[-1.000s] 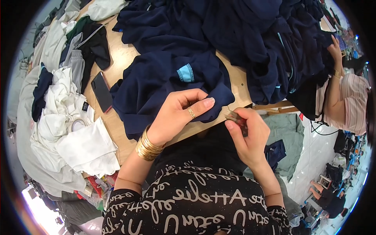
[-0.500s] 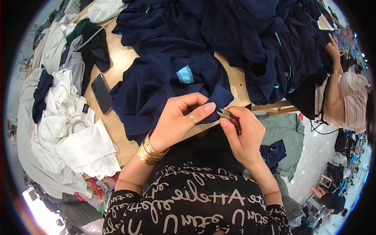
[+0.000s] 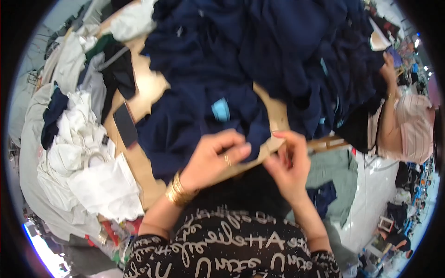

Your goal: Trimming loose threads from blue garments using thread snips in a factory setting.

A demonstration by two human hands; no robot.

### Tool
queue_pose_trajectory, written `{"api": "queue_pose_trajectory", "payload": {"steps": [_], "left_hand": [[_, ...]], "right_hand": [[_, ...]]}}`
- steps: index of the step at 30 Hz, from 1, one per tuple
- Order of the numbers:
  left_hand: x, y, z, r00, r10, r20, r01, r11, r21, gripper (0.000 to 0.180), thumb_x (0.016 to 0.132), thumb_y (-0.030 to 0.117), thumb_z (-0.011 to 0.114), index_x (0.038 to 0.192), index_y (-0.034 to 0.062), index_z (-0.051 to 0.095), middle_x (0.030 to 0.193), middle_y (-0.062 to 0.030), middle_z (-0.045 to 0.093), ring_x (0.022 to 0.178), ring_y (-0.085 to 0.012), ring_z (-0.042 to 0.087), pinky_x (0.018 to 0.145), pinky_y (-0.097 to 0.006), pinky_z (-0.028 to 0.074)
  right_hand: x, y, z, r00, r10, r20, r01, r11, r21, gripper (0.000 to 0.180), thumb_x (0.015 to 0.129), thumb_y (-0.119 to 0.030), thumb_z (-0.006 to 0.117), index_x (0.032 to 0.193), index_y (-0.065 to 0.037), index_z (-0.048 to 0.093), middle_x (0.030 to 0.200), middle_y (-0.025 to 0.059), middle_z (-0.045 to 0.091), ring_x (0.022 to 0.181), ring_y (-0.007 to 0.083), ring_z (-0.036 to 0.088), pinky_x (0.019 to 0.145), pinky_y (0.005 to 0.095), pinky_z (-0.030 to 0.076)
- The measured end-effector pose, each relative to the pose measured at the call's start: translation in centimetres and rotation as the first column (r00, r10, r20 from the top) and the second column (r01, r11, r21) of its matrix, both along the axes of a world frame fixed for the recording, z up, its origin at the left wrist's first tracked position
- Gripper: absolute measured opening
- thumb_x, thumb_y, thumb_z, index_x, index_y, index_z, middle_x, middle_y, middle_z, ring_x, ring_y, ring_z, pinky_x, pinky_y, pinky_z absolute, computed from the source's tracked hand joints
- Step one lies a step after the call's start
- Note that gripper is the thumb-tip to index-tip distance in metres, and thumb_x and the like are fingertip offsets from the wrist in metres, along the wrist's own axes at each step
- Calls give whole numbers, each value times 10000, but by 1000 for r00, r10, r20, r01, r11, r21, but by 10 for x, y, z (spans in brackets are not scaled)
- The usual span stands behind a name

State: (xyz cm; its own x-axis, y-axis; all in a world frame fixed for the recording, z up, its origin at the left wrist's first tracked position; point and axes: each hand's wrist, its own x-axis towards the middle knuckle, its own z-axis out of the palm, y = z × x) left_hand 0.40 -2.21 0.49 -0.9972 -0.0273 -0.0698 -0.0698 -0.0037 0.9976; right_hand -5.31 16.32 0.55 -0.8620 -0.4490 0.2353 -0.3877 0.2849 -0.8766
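A navy garment [image 3: 185, 125] with a small light-blue patch [image 3: 221, 110] lies bunched on the table before me. My left hand [image 3: 214, 160], with gold bangles and a ring, is at its near edge, fingers curled and closed on the cloth; motion blurs the grip. My right hand [image 3: 289, 162] is just to the right, beyond the cloth and over the table's edge, its fingers bent inward. A reddish bit of the thread snips [image 3: 288, 160] shows faintly inside it; the blades are not distinct.
More navy garments [image 3: 296, 51] are heaped at the far side and right. White garments [image 3: 92, 162] pile up at the left, beside a dark phone [image 3: 125, 124] on the wooden table [image 3: 150, 85]. At the right another person's arm [image 3: 391, 81] reaches to the heap. Grey-green cloth [image 3: 336, 180] lies below right.
My right hand has moved slightly down, and the snips' pointed blades no longer show clearly. The navy corner raised between my hands has dropped from view. The whole view has shifted slightly and blurred.
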Motion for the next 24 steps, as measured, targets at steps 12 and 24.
{"api": "queue_pose_trajectory", "payload": {"steps": [12, 24], "left_hand": [[24, -146, -92, 833, 530, -158, -374, 330, -867, 516, 772, 379, 670, 1118, 15, 546, 1015, -169, 584, 964, -338, 557, 868, -390, 438], [3, -122, -62, 903, 359, -234, -405, 538, -739, 261, 767, 84, 622, 949, 46, 440, 795, -190, 591, 772, -384, 587, 683, -428, 459]], "right_hand": [[-50, 40, -15, 928, -342, -150, 357, 930, 86, 118, 774, -70, 689, 866, -16, 637, 663, 50, 568, 548, 103, 473, 531, 217, 396], [-54, -15, -7, 953, 178, 246, -157, 982, -103, 188, 850, -54, 598, 1027, -4, 637, 765, 39, 630, 708, 70, 588, 660, 197, 449]]}}
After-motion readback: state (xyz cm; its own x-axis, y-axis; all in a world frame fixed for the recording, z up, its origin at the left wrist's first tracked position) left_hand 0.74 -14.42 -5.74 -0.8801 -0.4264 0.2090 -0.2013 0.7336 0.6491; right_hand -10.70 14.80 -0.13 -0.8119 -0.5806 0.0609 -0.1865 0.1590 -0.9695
